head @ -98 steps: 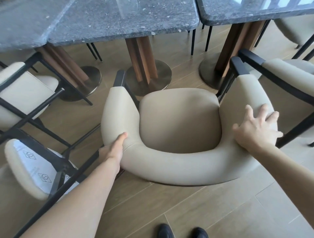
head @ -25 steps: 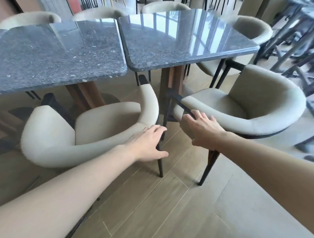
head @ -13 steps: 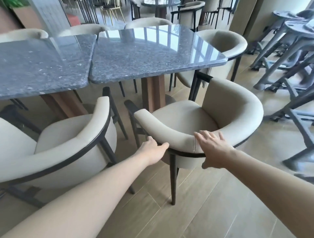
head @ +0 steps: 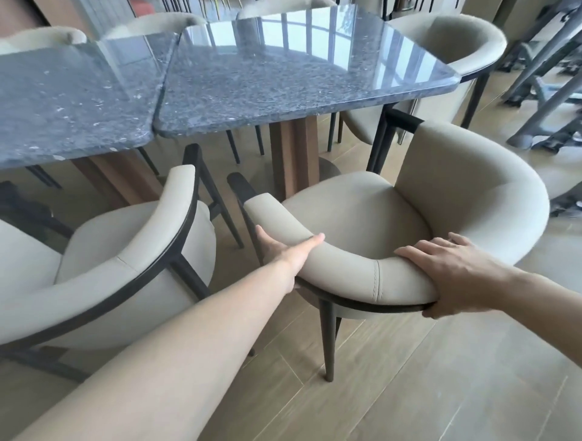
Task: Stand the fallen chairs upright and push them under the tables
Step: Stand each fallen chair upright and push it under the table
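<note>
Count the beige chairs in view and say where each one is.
6, possibly more hidden: held chair, near-left chair, one past the table's right corner, three backs behind the tables.

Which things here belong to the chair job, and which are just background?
In the job: held chair, left hand, right hand, stone table, neighbouring chair.
Background: far chair, grey metal frames.

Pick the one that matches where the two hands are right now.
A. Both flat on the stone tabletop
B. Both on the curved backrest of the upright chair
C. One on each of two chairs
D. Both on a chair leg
B: the left hand and the right hand both hold the padded backrest of the same upright chair.
</note>
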Tool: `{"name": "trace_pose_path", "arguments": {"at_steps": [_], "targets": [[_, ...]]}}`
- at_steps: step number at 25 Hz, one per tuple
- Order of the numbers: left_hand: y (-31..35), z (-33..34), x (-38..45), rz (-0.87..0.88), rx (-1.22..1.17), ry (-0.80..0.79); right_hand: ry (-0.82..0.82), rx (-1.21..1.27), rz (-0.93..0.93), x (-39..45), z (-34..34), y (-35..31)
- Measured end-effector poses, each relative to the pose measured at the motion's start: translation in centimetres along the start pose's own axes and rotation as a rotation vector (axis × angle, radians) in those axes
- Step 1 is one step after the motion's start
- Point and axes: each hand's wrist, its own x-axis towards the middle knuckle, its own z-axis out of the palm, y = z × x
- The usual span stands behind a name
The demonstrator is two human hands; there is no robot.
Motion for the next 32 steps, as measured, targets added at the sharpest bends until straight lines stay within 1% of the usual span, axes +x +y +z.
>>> {"name": "trace_pose_path", "arguments": {"at_steps": [3, 5, 9, 14, 17, 24, 27, 32], "targets": [[0.4, -0.3, 1.3, -0.019, -0.017, -0.034, -0.057, -0.027, -0.013, 0.7, -0.8, -0.3], [0.8, -0.9, 1.9, -0.03, -0.002, -0.027, -0.075, -0.034, -0.001, 1.0, -1.5, -1.1], [2.2, -3.9, 4.1, 0.003, 0.03, -0.047, -0.032, -0.013, 0.016, 3.0, -2.7, -4.4], [4.1, -7.4, 7.8, 0.045, 0.181, -0.003, 0.002, 0.053, 0.013, 6.1, -4.0, -8.0], [5.3, -9.0, 10.2, 0.071, 0.233, 0.021, 0.016, 0.08, 0.026, 7.8, -5.2, -10.0], [7.9, -12.6, 16.2, 0.172, 0.345, -0.002, 0.016, 0.176, 0.121, 11.2, -7.5, -15.1], [8.7, -13.5, 18.0, 0.203, 0.35, -0.011, 0.005, 0.172, 0.111, 12.7, -7.8, -15.8], [9.5, -13.9, 18.9, 0.246, 0.298, -0.02, 0.034, 0.134, 0.026, 14.4, -8.2, -15.5]]}}
